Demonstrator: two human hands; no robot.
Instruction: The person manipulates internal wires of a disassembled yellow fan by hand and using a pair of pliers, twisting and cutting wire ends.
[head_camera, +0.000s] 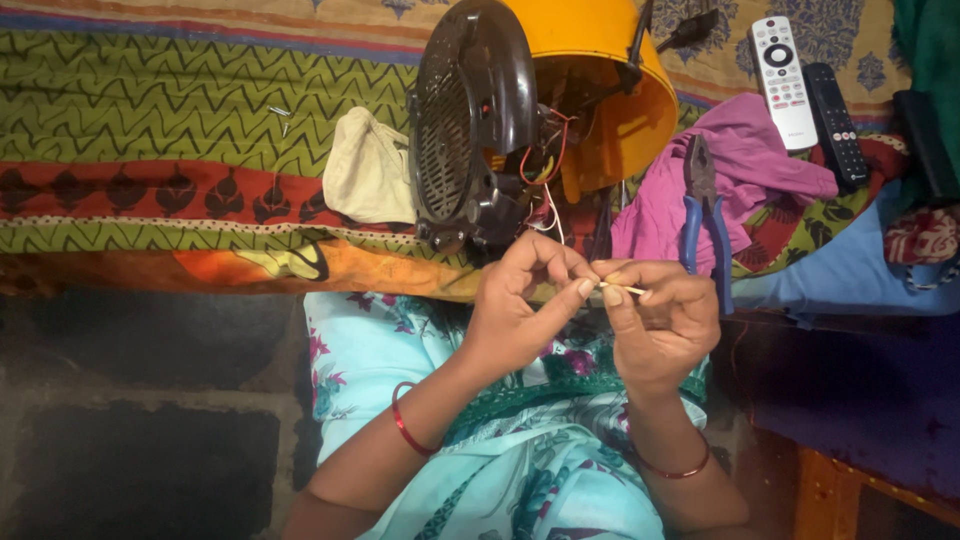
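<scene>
I pinched a thin pale wire end (628, 289) between thumb and forefinger of my right hand (660, 325), while my left hand (520, 300) closed its fingertips on the same strand beside it. It looked like I was twisting or baring the lead; the next move would need a steady, fine grip. Above my hands on the bed lay the opened yellow appliance (590, 80) with its dark grille (465, 120), loose red wires (545, 150) crowding close. Blue-handled pliers (705, 225) rested on a purple cloth (750, 170), near two remotes (805, 90).
</scene>
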